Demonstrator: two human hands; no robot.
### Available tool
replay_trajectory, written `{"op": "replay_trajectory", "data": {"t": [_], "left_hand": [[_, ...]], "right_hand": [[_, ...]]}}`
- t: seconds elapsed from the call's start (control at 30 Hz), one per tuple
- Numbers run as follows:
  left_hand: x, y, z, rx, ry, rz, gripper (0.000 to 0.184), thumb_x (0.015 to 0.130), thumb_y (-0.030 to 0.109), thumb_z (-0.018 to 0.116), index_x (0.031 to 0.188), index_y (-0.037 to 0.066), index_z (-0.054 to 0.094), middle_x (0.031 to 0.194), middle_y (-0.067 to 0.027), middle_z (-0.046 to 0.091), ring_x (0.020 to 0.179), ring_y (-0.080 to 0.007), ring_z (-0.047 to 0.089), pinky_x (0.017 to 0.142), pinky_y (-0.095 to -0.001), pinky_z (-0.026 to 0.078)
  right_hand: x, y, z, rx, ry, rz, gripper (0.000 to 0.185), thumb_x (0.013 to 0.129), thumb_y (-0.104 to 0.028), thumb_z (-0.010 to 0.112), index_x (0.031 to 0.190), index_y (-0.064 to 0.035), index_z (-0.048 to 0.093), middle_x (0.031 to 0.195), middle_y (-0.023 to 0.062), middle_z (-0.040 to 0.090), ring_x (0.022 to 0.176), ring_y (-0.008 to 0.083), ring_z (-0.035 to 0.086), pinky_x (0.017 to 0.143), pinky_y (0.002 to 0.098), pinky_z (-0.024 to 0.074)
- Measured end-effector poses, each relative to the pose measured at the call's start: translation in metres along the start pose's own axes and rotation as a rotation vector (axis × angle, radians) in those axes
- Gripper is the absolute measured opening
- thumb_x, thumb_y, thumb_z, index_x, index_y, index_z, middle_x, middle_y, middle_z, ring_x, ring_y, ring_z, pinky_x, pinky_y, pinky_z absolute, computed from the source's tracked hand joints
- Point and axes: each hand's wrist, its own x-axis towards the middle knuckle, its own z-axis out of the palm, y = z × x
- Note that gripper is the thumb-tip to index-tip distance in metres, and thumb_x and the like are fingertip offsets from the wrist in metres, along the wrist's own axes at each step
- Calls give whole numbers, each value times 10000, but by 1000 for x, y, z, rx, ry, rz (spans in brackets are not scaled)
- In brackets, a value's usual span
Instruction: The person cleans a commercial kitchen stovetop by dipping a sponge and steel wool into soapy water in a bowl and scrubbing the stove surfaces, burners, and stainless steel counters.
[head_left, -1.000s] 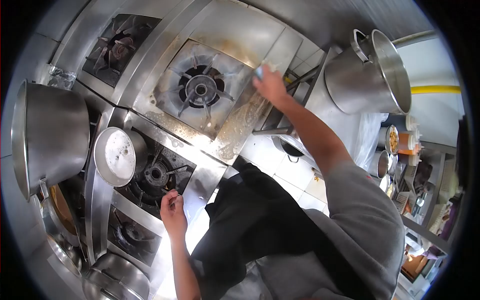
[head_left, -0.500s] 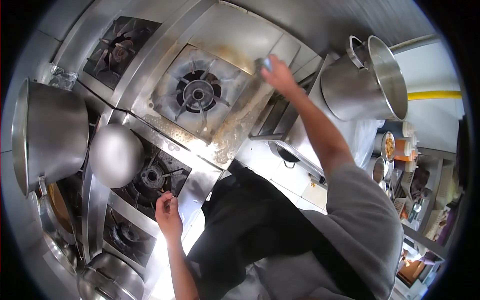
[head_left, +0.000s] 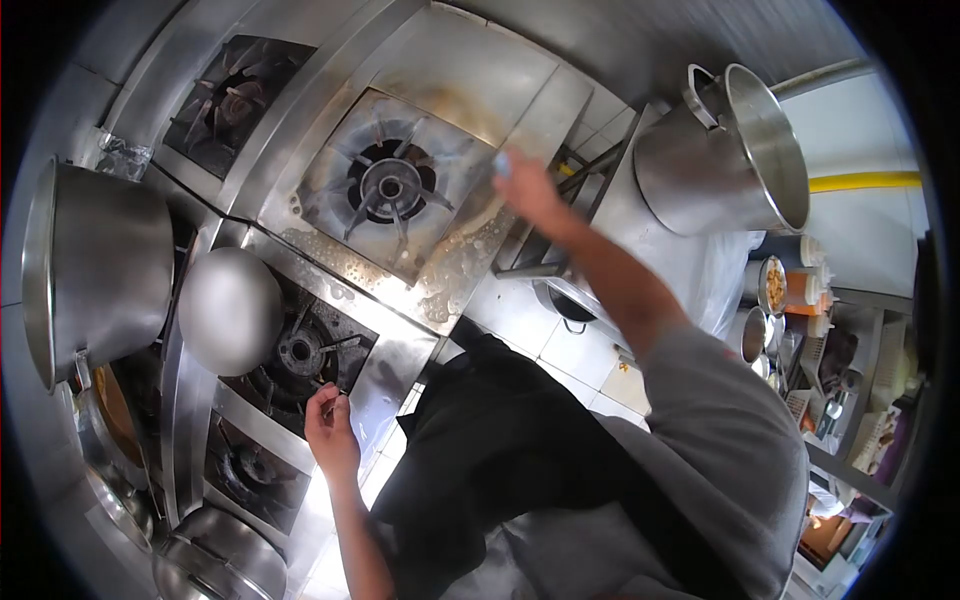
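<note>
My right hand (head_left: pixel 532 190), blurred by motion, is closed on a small light-blue scrubbing pad (head_left: pixel 502 165). It is over the right side of the steel stove top (head_left: pixel 462 262), which is wet with soapy brown liquid and stained behind the burner. The burner (head_left: pixel 391 190) with its spoked grate lies just left of this hand. My left hand (head_left: pixel 332 428) is at the front edge of the lower stove, fingers curled together near a black burner (head_left: pixel 302 350). Whatever those fingers hold, if anything, is hidden.
A large steel pot (head_left: pixel 700 165) stands on the side table at right. On the left are another big pot (head_left: pixel 105 270), a rounded shiny metal vessel (head_left: pixel 231 310) and a lidded pot (head_left: pixel 215 555). Sauce bottles (head_left: pixel 803 290) and food containers line the far right.
My right hand has moved with the pad toward me and slightly left, from the far right corner along the stove's right side. My left hand has barely shifted.
</note>
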Motion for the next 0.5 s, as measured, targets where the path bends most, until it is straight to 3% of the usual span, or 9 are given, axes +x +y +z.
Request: {"op": "replay_trajectory", "data": {"t": [0.17,0.23,0.37,0.43,0.5], "left_hand": [[4,2,8,10,-33,-15,164,930,35,608,1092,8,612,1219,-116,627,1015,-158,578,919,-288,449],[2,0,9,-1,-32,-1,165,930,36,608,1093,8,611,1221,-117,625,1015,-158,577,914,-287,450],[-1,-2,11,47,-40,-25,164,934,42,607,1093,4,607,1230,-123,622,1005,-156,573,891,-284,451],[2,-5,13,25,-51,-24,161,935,48,608,1090,3,605,1232,-122,621,999,-156,572,885,-283,451],[2,-8,15,-1,-52,-36,159,937,55,610,1088,2,604,1235,-121,621,993,-156,572,879,-281,450]], "right_hand": [[-26,-40,19,57,-103,-164,404,870,-277,640,1117,23,530,909,250,676,885,444,645,908,500,462],[18,-13,3,-86,-8,69,416,882,-288,639,1137,17,515,900,248,673,874,437,649,893,496,463],[14,-18,25,-29,151,206,395,895,-290,634,1110,22,519,864,261,667,864,431,650,864,500,467],[-34,-50,40,-47,-15,-118,405,899,-287,630,1111,36,508,825,278,657,852,443,643,821,503,474],[-14,-34,25,-14,-8,-64,403,901,-283,626,1107,40,501,814,280,656,849,443,642,827,498,470]]}}
